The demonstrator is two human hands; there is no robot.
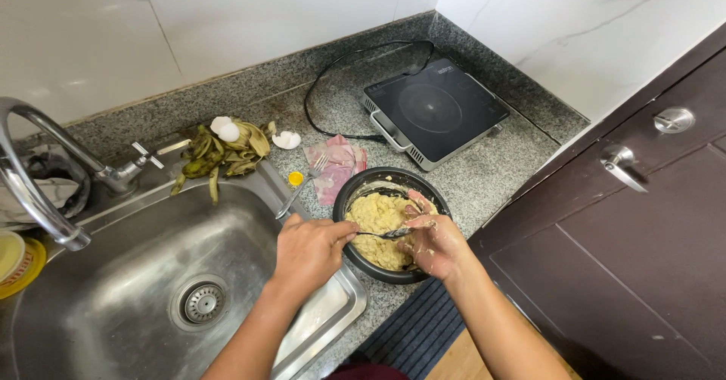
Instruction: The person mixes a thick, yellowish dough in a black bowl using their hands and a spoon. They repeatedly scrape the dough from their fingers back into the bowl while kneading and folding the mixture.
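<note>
The left hand is gripping a spoon over the black bowl of yellow mash; the right hand, batter-smeared, is apparently wiping the spoon clean. Farther left, peels are lying beside the sink.

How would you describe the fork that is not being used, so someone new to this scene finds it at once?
Start at the steel sink and follow its back right corner onto the granite counter. The fork lies there slanting, tines resting on a crumpled pink wrapper, beside a small yellow cap. Unlike the utensil in the black bowl, no hand touches it.
</note>
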